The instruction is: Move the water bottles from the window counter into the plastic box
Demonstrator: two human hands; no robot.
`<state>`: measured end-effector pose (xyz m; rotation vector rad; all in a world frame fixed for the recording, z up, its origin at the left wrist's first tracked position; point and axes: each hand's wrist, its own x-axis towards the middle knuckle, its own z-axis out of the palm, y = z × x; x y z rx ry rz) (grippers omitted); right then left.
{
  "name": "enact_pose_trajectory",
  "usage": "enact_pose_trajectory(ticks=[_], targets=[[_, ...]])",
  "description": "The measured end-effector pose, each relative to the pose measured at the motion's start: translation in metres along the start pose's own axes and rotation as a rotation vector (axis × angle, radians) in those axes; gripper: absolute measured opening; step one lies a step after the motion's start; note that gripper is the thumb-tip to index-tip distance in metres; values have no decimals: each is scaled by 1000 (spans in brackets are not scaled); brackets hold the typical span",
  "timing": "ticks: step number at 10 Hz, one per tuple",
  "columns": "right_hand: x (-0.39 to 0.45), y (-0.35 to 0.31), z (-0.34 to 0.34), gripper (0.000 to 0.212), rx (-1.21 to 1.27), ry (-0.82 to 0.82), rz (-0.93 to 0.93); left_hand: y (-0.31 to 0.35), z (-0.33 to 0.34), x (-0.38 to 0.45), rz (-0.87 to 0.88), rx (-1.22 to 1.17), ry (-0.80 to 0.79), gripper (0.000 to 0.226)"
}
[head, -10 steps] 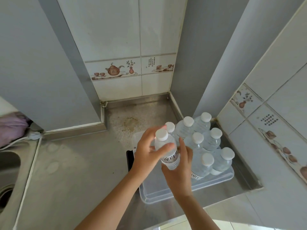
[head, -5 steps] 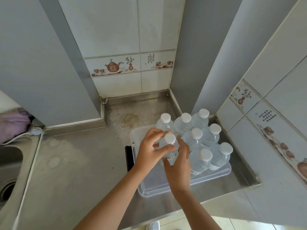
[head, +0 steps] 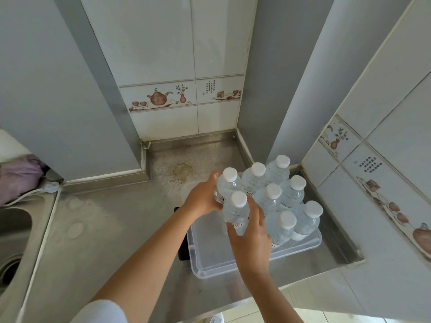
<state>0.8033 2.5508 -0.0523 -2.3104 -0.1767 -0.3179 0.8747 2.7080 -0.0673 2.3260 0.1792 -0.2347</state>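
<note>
A clear plastic box [head: 224, 268] sits on the steel counter [head: 105, 229] in the right corner. Several clear water bottles with white caps stand upright in its far and right part. My right hand [head: 253, 238] is wrapped around the front-left bottle [head: 235, 212], which stands in the box beside the others. My left hand [head: 201, 198], slightly blurred, cups the left side of the back-left bottle [head: 229, 184]. The near-left part of the box holds nothing.
A steel sink [head: 14, 231] lies at the far left, with a purple cloth [head: 21, 176] and a white cable [head: 30, 193] behind it. A black object [head: 183, 251] lies against the box's left side. Tiled walls close in behind and to the right.
The bottle held in both hands has come down into the box beside the others. My left hand has shifted off it to the back-left bottle; my right hand stays on it.
</note>
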Motion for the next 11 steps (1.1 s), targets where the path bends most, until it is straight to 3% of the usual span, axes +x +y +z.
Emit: enact_pose_trajectory(ticks=[4, 5, 7, 9, 11], targets=[[-1, -1, 2, 73, 91, 31, 43, 6, 8, -9, 91, -120, 103, 80], [1, -3, -2, 73, 14, -14, 17, 2, 12, -11, 43, -109, 95, 85], [-2, -9, -11, 76, -35, -44, -12, -5, 4, -26, -13, -71, -99, 123], [-9, -11, -35, 71, 8, -69, -49, 1, 0, -50, -41, -112, -137, 136], [-14, -1, -63, 45, 1, -121, -189, 27, 5, -89, -1, -228, 28, 102]])
